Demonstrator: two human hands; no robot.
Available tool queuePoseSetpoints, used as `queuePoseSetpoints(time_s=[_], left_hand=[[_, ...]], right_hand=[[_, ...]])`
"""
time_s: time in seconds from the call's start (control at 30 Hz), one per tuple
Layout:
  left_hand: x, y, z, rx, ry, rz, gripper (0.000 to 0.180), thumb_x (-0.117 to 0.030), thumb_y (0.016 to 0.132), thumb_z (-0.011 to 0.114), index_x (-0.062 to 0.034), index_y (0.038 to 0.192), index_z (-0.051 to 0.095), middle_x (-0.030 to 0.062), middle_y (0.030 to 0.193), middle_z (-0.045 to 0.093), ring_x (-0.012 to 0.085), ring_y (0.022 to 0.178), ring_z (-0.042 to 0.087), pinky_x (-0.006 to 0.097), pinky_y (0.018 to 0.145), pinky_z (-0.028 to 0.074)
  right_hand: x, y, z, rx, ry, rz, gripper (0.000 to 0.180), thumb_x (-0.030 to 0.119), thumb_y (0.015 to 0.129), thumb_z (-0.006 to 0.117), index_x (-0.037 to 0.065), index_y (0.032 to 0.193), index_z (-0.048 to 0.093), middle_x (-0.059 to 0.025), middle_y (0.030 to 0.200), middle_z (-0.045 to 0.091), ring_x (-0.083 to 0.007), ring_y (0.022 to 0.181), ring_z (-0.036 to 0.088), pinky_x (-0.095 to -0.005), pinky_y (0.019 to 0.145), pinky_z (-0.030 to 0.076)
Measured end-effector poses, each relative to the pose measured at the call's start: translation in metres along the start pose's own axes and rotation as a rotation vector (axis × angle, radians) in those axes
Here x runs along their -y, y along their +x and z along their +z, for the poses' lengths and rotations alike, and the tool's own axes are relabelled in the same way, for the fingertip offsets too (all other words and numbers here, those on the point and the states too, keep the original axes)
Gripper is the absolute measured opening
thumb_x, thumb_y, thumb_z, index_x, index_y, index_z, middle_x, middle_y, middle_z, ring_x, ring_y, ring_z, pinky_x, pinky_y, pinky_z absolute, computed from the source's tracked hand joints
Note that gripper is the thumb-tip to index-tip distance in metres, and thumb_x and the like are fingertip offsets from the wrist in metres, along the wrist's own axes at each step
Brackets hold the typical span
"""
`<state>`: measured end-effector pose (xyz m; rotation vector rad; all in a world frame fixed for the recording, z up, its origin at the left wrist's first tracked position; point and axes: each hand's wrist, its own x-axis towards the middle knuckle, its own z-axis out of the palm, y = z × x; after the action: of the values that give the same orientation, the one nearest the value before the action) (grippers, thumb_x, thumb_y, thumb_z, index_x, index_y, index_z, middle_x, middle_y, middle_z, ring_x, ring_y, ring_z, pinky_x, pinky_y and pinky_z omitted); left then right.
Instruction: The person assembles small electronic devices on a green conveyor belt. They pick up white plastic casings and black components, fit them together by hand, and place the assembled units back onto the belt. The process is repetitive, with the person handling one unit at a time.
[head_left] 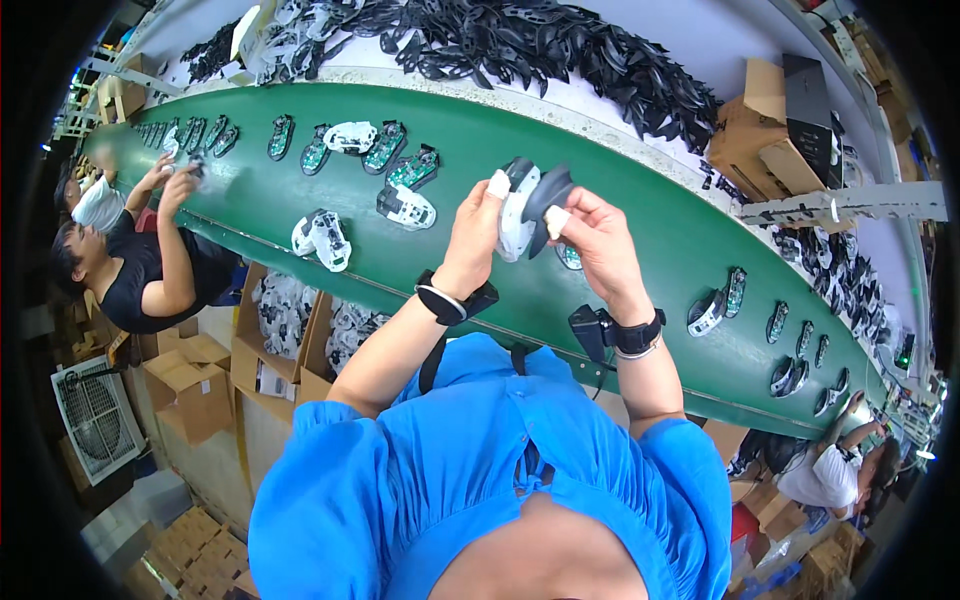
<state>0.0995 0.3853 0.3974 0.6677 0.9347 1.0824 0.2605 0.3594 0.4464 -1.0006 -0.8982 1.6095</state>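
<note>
My left hand and my right hand are raised together above the green conveyor belt. Between them they hold one computer-mouse assembly: a white base shell on the left-hand side and a dark top cover against it on the right-hand side. Both thumbs wear pale finger cots. Each wrist carries a black band. On the belt just left of my hands lie a white mouse shell and another white shell.
Mouse bases with green circuit boards lie in a row along the belt, with more at the right. A heap of black covers fills the far shelf. Cardboard boxes stand right. Seated people work at the left and lower right.
</note>
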Motion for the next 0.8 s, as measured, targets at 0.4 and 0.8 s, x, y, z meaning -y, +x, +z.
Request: queuePoseSetpoints(time_s=[0.4, 0.8], left_hand=[[-0.003, -0.01, 0.002, -0.046, 0.102, 0.167, 0.03, -0.021, 0.095, 0.057, 0.0008, 0.115, 0.054, 0.005, 0.096, 0.062, 0.0079, 0.082, 0.057, 0.023, 0.071, 0.048], [-0.015, -0.005, 0.004, -0.045, 0.13, 0.164, 0.025, -0.013, 0.092, 0.055, 0.002, 0.112, 0.056, 0.0053, 0.093, 0.063, 0.0073, 0.077, 0.058, 0.022, 0.066, 0.048]], right_hand=[[-0.004, 0.0, -0.003, 0.018, -0.302, 0.034, 0.017, 0.01, 0.083, 0.069, 0.001, 0.077, 0.057, -0.0027, 0.069, 0.064, -0.0091, 0.063, 0.063, -0.0221, 0.058, 0.049], [-0.004, -0.001, 0.007, -0.031, -0.563, 0.049, 0.016, 0.012, 0.081, 0.07, 0.001, 0.074, 0.061, -0.0059, 0.067, 0.068, -0.0106, 0.063, 0.067, -0.023, 0.057, 0.049]])
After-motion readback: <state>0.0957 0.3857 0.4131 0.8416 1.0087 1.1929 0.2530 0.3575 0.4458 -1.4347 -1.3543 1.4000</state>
